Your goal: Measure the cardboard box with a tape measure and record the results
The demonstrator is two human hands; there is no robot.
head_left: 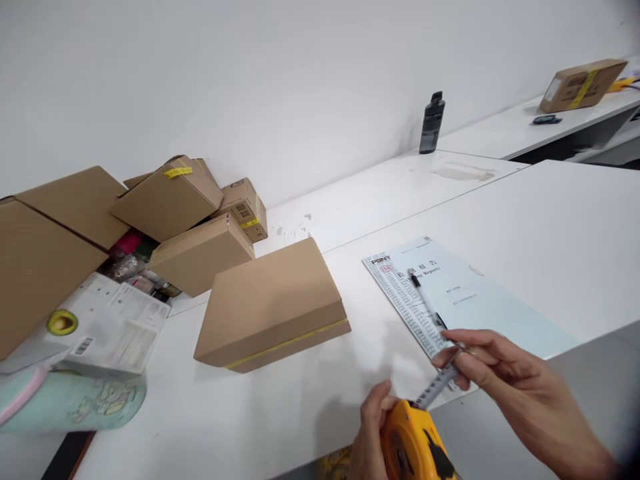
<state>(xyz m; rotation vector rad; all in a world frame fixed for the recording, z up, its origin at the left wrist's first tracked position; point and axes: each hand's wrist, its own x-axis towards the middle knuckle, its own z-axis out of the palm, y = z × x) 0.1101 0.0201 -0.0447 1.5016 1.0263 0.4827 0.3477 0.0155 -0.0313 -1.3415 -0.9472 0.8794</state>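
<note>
The left hand [370,427] clasps the yellow tape measure [407,437] by the desk's [525,227] edge, likely steadying it; the right hand [523,390] pinches its blade [434,389], perhaps the pen [426,300] too.

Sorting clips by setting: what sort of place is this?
Probably an office or small workroom: cardboard boxes sit on a plain white table, with a printed report nearby and a yellow tape measure in hand.
</note>
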